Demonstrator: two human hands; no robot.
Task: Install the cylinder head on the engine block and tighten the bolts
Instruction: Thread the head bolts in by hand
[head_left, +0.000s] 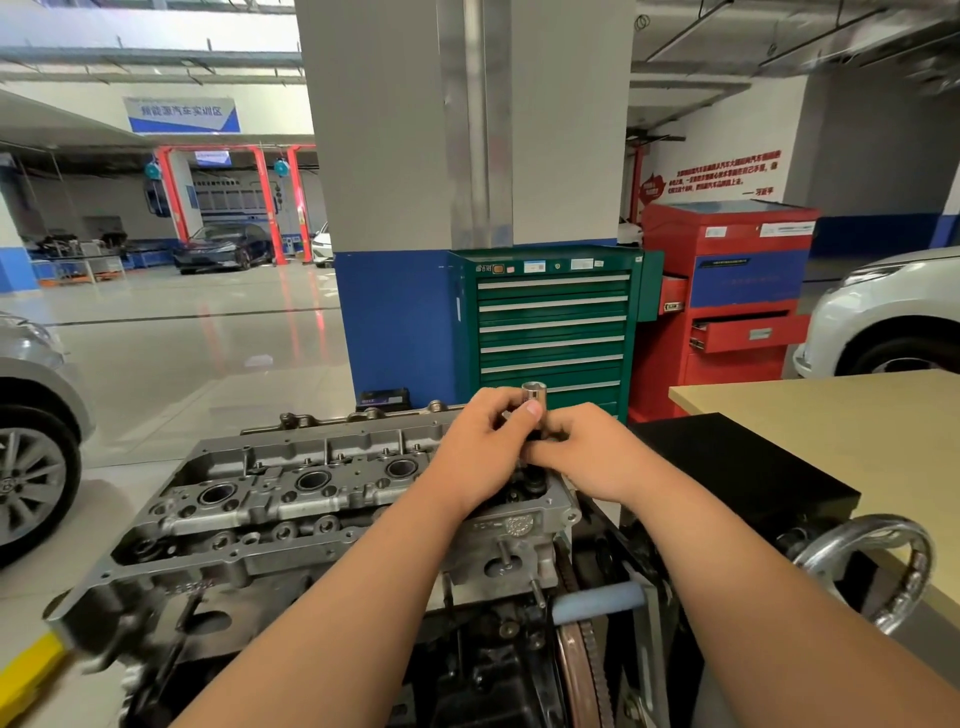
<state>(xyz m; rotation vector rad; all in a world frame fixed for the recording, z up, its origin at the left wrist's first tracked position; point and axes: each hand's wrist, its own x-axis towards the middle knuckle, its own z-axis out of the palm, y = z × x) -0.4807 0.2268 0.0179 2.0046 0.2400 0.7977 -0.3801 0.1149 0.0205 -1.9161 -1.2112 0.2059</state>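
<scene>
While left hand (483, 447) and right hand (587, 457) clasp it, socket (533, 397) upright, opening up

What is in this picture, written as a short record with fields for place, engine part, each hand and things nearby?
place: workshop, white car parked at right
engine part: cylinder head, top uncovered
left hand: pinches a shiny socket upright above the head's right end
right hand: fingers curled round a dark piece just under the socket; kind unclear
nearby: green tool cabinet, red cabinet with drawers open, handwheel at right
</scene>
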